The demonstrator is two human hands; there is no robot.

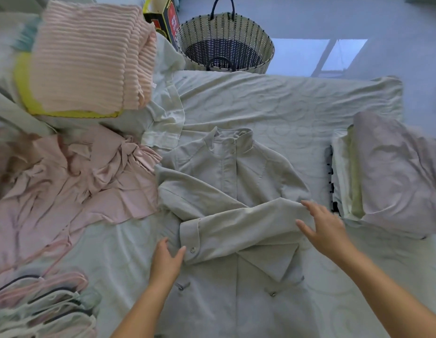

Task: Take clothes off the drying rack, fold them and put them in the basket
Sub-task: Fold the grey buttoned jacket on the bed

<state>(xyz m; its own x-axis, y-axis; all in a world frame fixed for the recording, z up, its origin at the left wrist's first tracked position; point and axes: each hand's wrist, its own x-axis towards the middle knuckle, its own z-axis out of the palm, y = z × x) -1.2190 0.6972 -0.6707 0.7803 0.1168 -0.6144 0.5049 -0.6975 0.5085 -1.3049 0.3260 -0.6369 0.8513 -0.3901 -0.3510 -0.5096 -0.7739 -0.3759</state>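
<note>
A grey-green coat (226,181) is laid flat mid-bed (297,101), sleeves crossed over its front. The left hand (167,259) is held open against the buttoned cuff at the coat's left edge, and the right hand (326,228) is spread flat on the sleeve fold at its right edge, with nothing gripped. A crumpled pink garment (78,186) is pressed against the left side and a folded stack (394,176) is set just beside the right, while bare sheet is left beyond the collar, up to the far edge, past which the woven basket (224,42) is seen.
</note>
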